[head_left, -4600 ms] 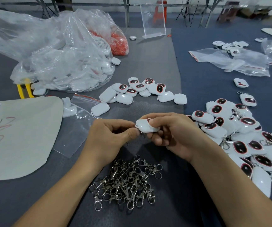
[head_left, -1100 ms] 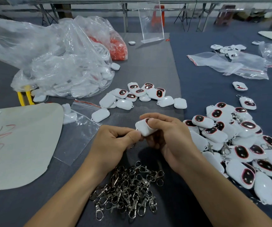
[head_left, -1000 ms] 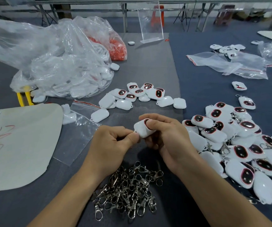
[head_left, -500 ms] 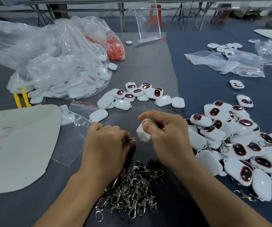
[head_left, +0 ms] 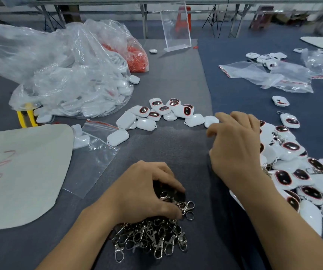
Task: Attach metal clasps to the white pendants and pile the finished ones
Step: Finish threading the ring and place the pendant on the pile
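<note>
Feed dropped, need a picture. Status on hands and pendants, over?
Left hand gripping in the metal clasps. Right hand open, hovering by a bare white pendant, holding none. Finished pendants piled at right. Path unobstructed.

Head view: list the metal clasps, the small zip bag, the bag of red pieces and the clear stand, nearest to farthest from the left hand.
1. The metal clasps: right under the left hand, its fingers in the heap.
2. The small zip bag: to its left, a little further back.
3. The bag of red pieces: far back, left of centre.
4. The clear stand: farthest, at the back.
</note>
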`<action>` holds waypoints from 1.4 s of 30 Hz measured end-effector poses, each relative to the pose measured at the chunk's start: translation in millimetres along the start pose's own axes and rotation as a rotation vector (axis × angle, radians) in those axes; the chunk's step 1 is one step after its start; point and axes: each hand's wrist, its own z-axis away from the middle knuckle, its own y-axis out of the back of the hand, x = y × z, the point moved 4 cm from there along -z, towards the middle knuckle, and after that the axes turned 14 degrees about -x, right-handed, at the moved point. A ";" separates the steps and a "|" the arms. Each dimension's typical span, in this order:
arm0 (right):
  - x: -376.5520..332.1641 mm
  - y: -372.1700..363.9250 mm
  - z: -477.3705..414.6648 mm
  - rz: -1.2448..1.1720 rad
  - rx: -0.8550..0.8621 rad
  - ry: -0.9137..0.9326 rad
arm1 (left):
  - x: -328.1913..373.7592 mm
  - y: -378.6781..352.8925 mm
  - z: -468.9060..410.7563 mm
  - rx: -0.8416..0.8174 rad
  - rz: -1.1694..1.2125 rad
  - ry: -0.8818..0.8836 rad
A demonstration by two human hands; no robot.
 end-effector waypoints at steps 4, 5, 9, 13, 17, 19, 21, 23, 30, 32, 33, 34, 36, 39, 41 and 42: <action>-31.3 -14.2 -2.3 -0.022 -0.031 0.142 | -2.2 1.4 -0.2 0.063 0.074 0.007; -39.2 -23.6 -3.4 -0.056 -0.100 0.188 | -2.3 0.4 -0.3 0.084 0.090 0.009; -44.2 -47.1 -15.7 -0.276 -0.219 0.209 | -1.3 -3.4 0.9 0.167 0.075 0.009; -23.4 -52.9 -30.8 -0.266 -0.171 -0.037 | -1.8 -2.0 2.8 0.238 0.050 0.040; -20.5 -52.1 -33.1 -0.180 -0.152 -0.122 | -4.2 0.0 6.1 0.314 0.032 0.096; -20.5 -45.2 -31.9 -0.203 -0.093 -0.117 | -5.5 2.7 8.9 0.376 0.001 0.131; -18.4 -38.5 -27.7 -0.297 -0.056 -0.105 | -7.2 5.7 10.8 0.397 0.003 0.158; -16.7 -34.9 -19.5 -0.331 -0.063 -0.081 | -7.8 7.6 10.0 0.379 0.006 0.156; -28.5 -30.7 2.9 -0.379 -0.077 0.091 | -7.5 6.1 11.6 0.423 -0.063 0.212; -30.3 -31.1 9.4 -0.508 -0.040 0.120 | -8.9 9.3 16.0 0.495 -0.100 0.266; -31.7 -31.2 13.8 -0.586 -0.030 0.126 | -9.5 12.0 18.6 0.545 -0.109 0.305; -33.3 -32.5 18.3 -0.667 -0.028 0.126 | -9.8 15.1 21.5 0.598 -0.112 0.348; -37.6 -39.1 26.3 -0.901 -0.066 0.085 | -9.3 19.8 25.9 0.706 -0.089 0.398; -48.9 -52.1 30.7 -1.580 -0.243 -0.097 | -13.5 20.0 24.1 0.769 0.136 0.285; -55.4 -54.4 31.5 -1.928 -0.358 -0.129 | -17.0 16.7 19.6 0.715 0.327 0.183; -55.8 -54.3 31.3 -1.944 -0.399 -0.080 | -18.1 15.3 17.2 0.673 0.389 0.153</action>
